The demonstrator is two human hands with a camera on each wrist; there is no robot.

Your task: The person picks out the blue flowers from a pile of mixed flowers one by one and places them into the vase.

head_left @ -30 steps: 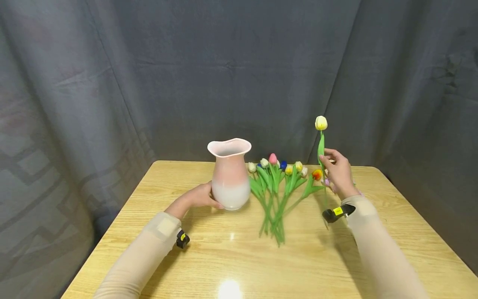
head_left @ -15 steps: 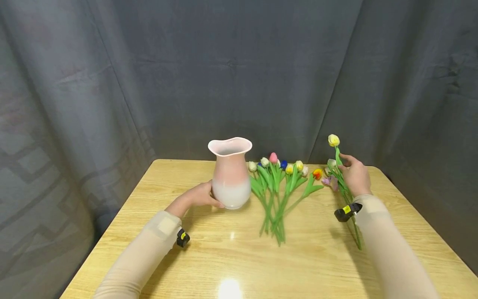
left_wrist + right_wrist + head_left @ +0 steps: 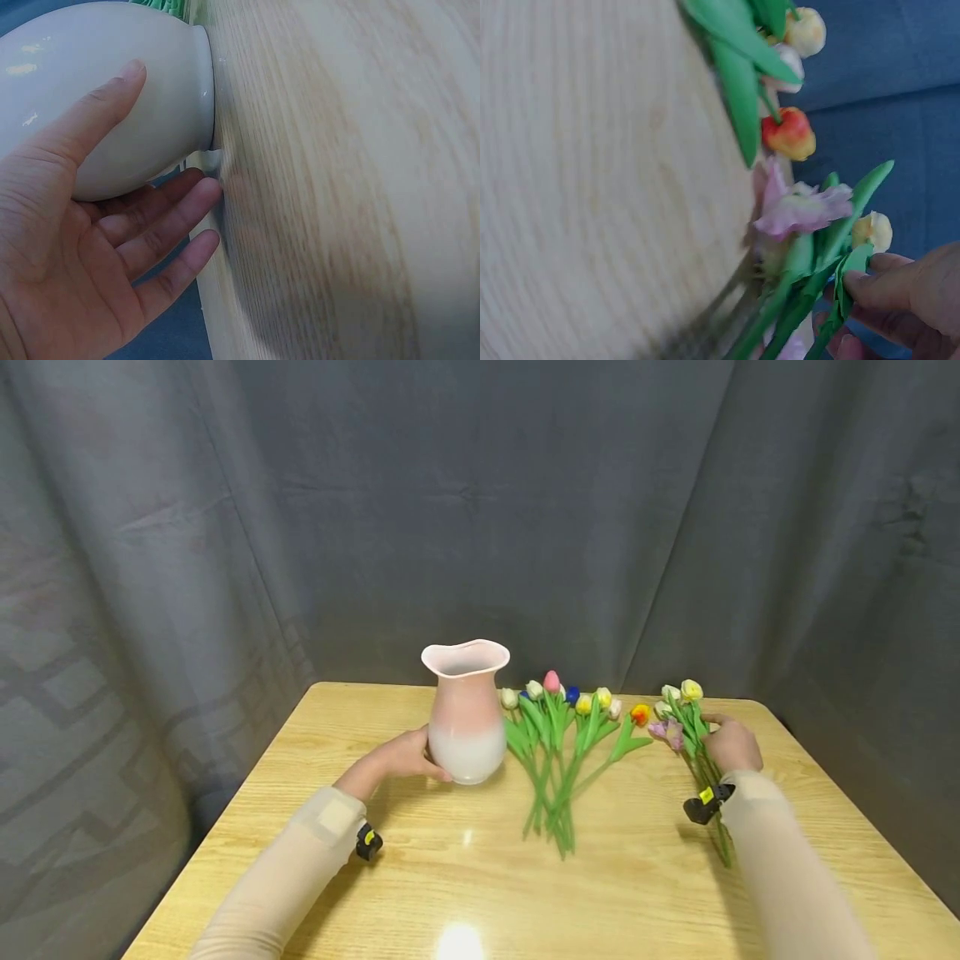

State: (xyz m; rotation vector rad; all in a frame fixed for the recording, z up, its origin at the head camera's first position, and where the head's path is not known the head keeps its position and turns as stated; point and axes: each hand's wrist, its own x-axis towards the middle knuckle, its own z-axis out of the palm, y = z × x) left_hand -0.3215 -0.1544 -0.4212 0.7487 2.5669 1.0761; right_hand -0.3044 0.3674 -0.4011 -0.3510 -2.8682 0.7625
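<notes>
A vase (image 3: 468,718), pink above and white below with a wavy rim, stands upright on the table. My left hand (image 3: 408,754) holds its lower side; in the left wrist view the thumb (image 3: 112,101) lies along the white wall and fingers reach round the other side. At the right, my right hand (image 3: 733,745) pinches a pale yellow tulip (image 3: 692,690) by its green leaf and stem, low over a small bunch. Light purple flowers (image 3: 802,206) and whitish tulips (image 3: 663,708) lie in that bunch. My palm hides part of the stems.
Between vase and right hand lies a bundle of tulips (image 3: 551,760) with crossed green stems. An orange-red tulip (image 3: 640,715) is at its right end. The wooden table (image 3: 420,885) ends at a grey curtain (image 3: 465,527) behind.
My right hand has moved right and down with the yellow tulip, from upright above the table to low among the flowers at the right. The left hand and vase have stayed put.
</notes>
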